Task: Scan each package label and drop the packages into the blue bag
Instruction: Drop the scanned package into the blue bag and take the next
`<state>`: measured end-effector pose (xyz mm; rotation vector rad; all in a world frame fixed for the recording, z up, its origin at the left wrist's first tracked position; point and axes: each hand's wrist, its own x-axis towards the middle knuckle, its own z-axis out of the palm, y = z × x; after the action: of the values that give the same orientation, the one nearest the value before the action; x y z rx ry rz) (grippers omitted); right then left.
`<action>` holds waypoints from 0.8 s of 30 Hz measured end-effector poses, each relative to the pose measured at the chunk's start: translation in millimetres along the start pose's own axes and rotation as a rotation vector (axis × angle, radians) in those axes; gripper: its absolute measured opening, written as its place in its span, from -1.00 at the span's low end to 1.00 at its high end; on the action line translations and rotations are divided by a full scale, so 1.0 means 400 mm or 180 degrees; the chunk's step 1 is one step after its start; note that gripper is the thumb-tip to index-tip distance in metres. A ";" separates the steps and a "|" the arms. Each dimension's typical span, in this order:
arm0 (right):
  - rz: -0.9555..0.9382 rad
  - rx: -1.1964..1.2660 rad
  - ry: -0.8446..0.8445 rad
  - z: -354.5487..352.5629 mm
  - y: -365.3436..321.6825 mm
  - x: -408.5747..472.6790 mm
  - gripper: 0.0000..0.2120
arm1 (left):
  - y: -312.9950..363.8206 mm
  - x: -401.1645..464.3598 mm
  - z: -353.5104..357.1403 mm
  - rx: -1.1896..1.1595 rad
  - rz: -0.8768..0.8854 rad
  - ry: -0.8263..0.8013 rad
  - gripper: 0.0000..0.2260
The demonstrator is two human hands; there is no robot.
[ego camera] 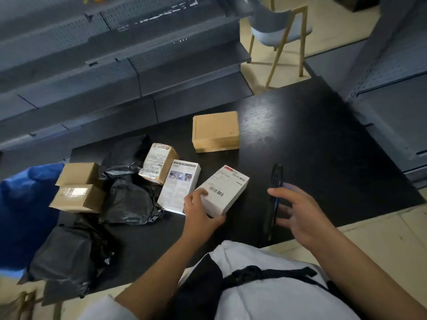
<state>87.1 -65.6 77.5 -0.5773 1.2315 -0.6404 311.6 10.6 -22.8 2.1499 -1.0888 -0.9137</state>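
Observation:
My left hand (200,213) grips the near corner of a white box (225,189) whose barcode label faces up, tilted on the black table (312,139). My right hand (298,213) holds a dark handheld scanner (275,195) edge-on just right of that box, thumb and fingers around it. The blue bag (23,211) hangs open at the table's left end. Other packages lie on the table: a second white box (179,187), a taped brown box with a label (159,166), a plain brown box (216,131) farther back, two small cardboard boxes (78,188) and several black poly mailers (129,199).
Grey metal shelving (115,65) runs along the far side of the table and more stands at the right (392,100). A chair with wooden legs (282,35) stands on the pale floor beyond. The table's right half holds nothing but the scanner.

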 end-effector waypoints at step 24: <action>0.0605 -0.0687 -0.0626 -0.223 0.031 0.041 -0.70 | 0.060 -0.027 0.164 -0.0724 -0.1481 -0.0074 -0.49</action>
<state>5.8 -73.7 36.6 -0.6764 1.1599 -0.2854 245.2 -3.8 -42.4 2.2366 -0.4641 -1.2034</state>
